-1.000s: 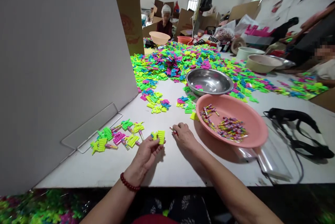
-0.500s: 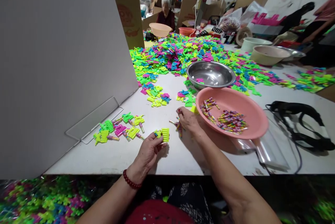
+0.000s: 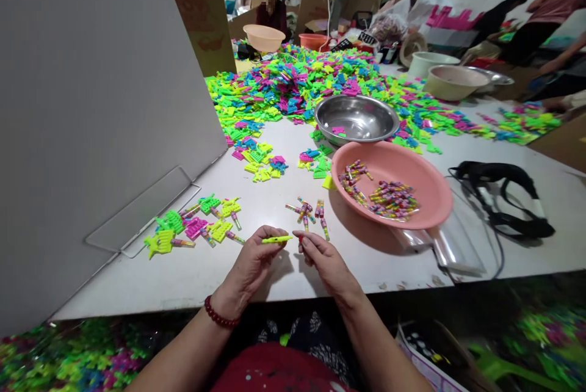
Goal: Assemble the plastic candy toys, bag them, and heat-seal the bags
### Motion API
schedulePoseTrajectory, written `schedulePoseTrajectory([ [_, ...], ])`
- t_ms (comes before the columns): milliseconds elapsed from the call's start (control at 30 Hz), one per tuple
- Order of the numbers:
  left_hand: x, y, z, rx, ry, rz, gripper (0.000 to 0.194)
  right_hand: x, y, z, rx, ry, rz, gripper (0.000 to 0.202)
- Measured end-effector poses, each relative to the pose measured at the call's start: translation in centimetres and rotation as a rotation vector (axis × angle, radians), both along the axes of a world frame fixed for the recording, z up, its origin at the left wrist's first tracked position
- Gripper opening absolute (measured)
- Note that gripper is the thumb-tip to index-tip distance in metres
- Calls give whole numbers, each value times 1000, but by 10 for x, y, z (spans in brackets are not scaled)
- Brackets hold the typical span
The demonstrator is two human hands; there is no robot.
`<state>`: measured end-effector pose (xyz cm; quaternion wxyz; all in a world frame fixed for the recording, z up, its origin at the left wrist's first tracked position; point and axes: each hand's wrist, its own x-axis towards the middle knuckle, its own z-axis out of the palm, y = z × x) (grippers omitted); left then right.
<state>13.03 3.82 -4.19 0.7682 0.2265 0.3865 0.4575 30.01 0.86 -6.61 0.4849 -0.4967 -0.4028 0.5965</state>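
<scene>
My left hand (image 3: 254, 257) is closed on a yellow plastic toy piece (image 3: 277, 239), turned edge-on above the table's front part. Close by on the right, my right hand (image 3: 323, 257) pinches thumb and fingers together near the piece's end. A spot of red shows at those fingertips, but what they hold is hidden. Just beyond lie several small multicoloured tubes (image 3: 304, 212) with clear ends. Left of my hands is a loose group of green, pink and yellow toy pieces (image 3: 220, 230), with tubes lying at or against them.
A pink basin (image 3: 439, 196) of tubes stands at right, a steel bowl (image 3: 320, 123) behind it. A heap of coloured pieces (image 3: 293, 83) spreads across the back. A white panel (image 3: 101, 105) borders the left; a black strap (image 3: 503, 196) lies right. Other people are beyond.
My right hand has come back from the tubes to beside my left hand. The yellow piece has turned from face-up to edge-on. The view has shifted slightly.
</scene>
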Motion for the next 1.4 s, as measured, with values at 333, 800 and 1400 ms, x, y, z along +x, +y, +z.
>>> schedulePoseTrajectory([
  [333,1,-13,2,71,134,53,54,-4,-16,10,209,-204,47,32],
  [800,-14,-18,7,-204,34,-124,42,-2,-24,0,-147,182,2,36],
  [1400,-15,-22,-4,-91,105,-142,47,-2,-31,6,-263,374,-14,29],
])
